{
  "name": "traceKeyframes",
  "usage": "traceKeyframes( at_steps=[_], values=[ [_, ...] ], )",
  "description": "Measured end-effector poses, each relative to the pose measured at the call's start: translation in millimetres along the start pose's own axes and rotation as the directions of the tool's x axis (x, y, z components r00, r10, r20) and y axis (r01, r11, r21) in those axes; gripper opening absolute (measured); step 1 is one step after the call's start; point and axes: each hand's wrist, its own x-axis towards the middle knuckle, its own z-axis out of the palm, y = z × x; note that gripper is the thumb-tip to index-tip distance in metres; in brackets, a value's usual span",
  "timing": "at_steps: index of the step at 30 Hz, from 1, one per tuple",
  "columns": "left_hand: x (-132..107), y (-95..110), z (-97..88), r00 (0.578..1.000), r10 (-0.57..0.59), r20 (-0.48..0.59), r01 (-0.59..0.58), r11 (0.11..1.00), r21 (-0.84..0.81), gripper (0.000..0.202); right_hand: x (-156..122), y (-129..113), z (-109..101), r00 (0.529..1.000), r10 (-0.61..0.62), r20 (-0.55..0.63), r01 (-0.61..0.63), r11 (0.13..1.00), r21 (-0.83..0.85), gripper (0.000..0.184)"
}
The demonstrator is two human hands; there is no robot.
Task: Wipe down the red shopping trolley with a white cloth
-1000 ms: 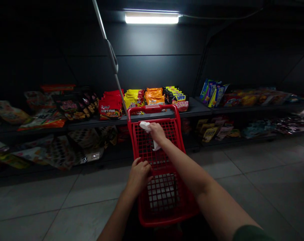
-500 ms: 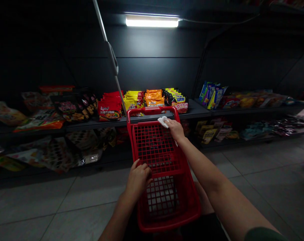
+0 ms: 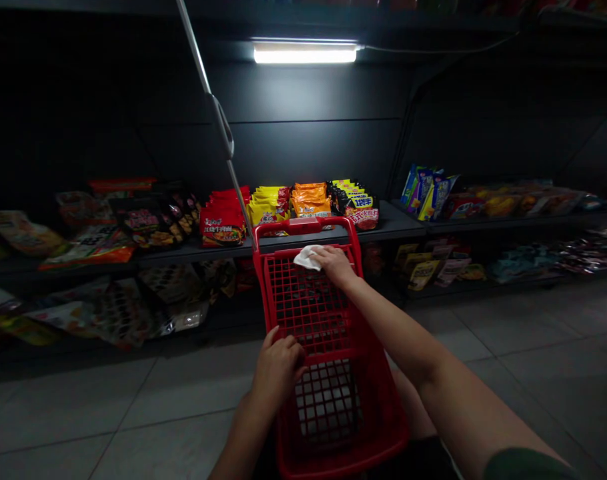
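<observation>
A red plastic shopping basket [image 3: 383, 400] with grid walls stands tilted before me, its handle raised at the far end. My right hand [image 3: 335, 264] presses a crumpled white wipe [image 3: 308, 257] onto the top rim of the grid panel, below the handle. My left hand [image 3: 278, 367] is curled over the basket's left side rim, with the thumb pointing up; its fingertips are partly hidden inside. Behind the left end of the handle a grey metal pole [image 3: 218, 123] leans up to the left.
A dark shelf [image 3: 393, 223] behind the basket holds red, yellow and orange noodle packets [image 3: 311, 200]. More snack bags [image 3: 431, 193] lie to the right and left and on the lower shelf. A lit tube lamp [image 3: 305, 53] hangs above. Grey tiles [image 3: 183, 387] cover the floor.
My right hand has slid the wipe leftward along the panel's top rim. My left hand stays at the side rim. The view has shifted slightly.
</observation>
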Motion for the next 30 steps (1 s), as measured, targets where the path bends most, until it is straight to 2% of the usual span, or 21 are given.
traceKeyframes(
  at_steps=[2, 4, 7, 9, 10, 11, 13, 14, 15, 16, 19, 21, 22, 23, 24, 25, 26, 27, 28, 30],
  values=[
    [0, -4, 1.1, 1.000, 0.006, -0.004, -0.006, 1.000, 0.001, 0.009, -19, 17, -11, 0.991, 0.132, 0.001, -0.132, 0.988, -0.077, 0.034],
    [0, -7, 2.6, 1.000, 0.021, -0.003, -0.021, 1.000, 0.010, 0.003, -44, 20, -19, 0.984, 0.178, 0.019, -0.175, 0.977, -0.118, 0.034],
    [3, -9, 4.6, 0.999, 0.042, -0.010, -0.042, 0.999, 0.017, 0.008, -88, -6, -21, 0.981, 0.128, 0.146, -0.110, 0.986, -0.126, 0.032],
    [4, -8, 5.1, 0.999, 0.046, -0.025, -0.047, 0.999, -0.001, 0.014, -118, -34, -18, 0.937, 0.034, 0.349, -0.004, 0.996, -0.088, 0.027],
    [4, -8, 5.1, 0.998, 0.047, -0.032, -0.047, 0.999, -0.015, 0.016, -133, -47, -16, 0.883, -0.037, 0.467, 0.062, 0.997, -0.039, 0.023],
    [4, -7, 5.0, 0.998, 0.047, -0.042, -0.048, 0.998, -0.030, 0.017, -146, -59, -14, 0.811, -0.118, 0.573, 0.124, 0.992, 0.030, 0.019],
    [4, -6, 4.8, 0.997, 0.047, -0.069, -0.051, 0.997, -0.055, 0.020, -167, -77, -16, 0.623, -0.298, 0.723, 0.212, 0.954, 0.212, 0.015],
    [4, -6, 5.1, 0.995, 0.046, -0.085, -0.051, 0.997, -0.061, 0.022, -175, -82, -19, 0.540, -0.378, 0.752, 0.234, 0.926, 0.297, 0.018],
    [4, -6, 5.6, 0.994, 0.043, -0.101, -0.050, 0.997, -0.063, 0.024, -181, -85, -25, 0.488, -0.428, 0.761, 0.241, 0.904, 0.353, 0.021],
    [4, -7, 6.6, 0.993, 0.040, -0.115, -0.047, 0.997, -0.062, 0.027, -186, -87, -32, 0.474, -0.438, 0.764, 0.235, 0.899, 0.369, 0.024],
    [4, -9, 11.4, 0.990, 0.030, -0.139, -0.038, 0.998, -0.051, 0.033, -194, -96, -61, 0.515, -0.336, 0.789, 0.147, 0.941, 0.304, 0.023],
    [5, -11, 14.6, 0.990, 0.027, -0.141, -0.033, 0.999, -0.042, 0.037, -199, -114, -78, 0.510, -0.357, 0.782, 0.094, 0.928, 0.361, 0.020],
    [5, -11, 15.8, 0.990, 0.025, -0.139, -0.030, 0.999, -0.037, 0.038, -201, -128, -84, 0.535, -0.396, 0.746, 0.075, 0.902, 0.425, 0.021],
    [6, -11, 16.4, 0.990, 0.021, -0.137, -0.026, 0.999, -0.033, 0.038, -204, -145, -88, 0.592, -0.432, 0.681, 0.065, 0.867, 0.494, 0.025],
    [6, -11, 16.6, 0.991, 0.018, -0.134, -0.023, 0.999, -0.029, 0.038, -208, -162, -90, 0.672, -0.443, 0.594, 0.067, 0.834, 0.547, 0.029],
    [6, -10, 16.1, 0.991, 0.016, -0.131, -0.020, 0.999, -0.025, 0.038, -213, -178, -89, 0.752, -0.432, 0.497, 0.084, 0.812, 0.578, 0.033],
    [5, -10, 15.3, 0.992, 0.017, -0.125, -0.020, 1.000, -0.020, 0.037, -218, -192, -86, 0.813, -0.413, 0.410, 0.113, 0.803, 0.585, 0.036],
    [5, -9, 14.3, 0.993, 0.019, -0.120, -0.021, 1.000, -0.016, 0.036, -225, -201, -83, 0.847, -0.407, 0.342, 0.152, 0.801, 0.579, 0.040],
    [5, -9, 13.2, 0.993, 0.023, -0.113, -0.025, 1.000, -0.013, 0.035, -232, -204, -79, 0.858, -0.423, 0.292, 0.202, 0.800, 0.565, 0.043],
    [4, -9, 11.4, 0.994, 0.034, -0.101, -0.035, 0.999, -0.013, 0.032, -247, -193, -74, 0.842, -0.474, 0.258, 0.289, 0.800, 0.525, 0.044]
  ],
)
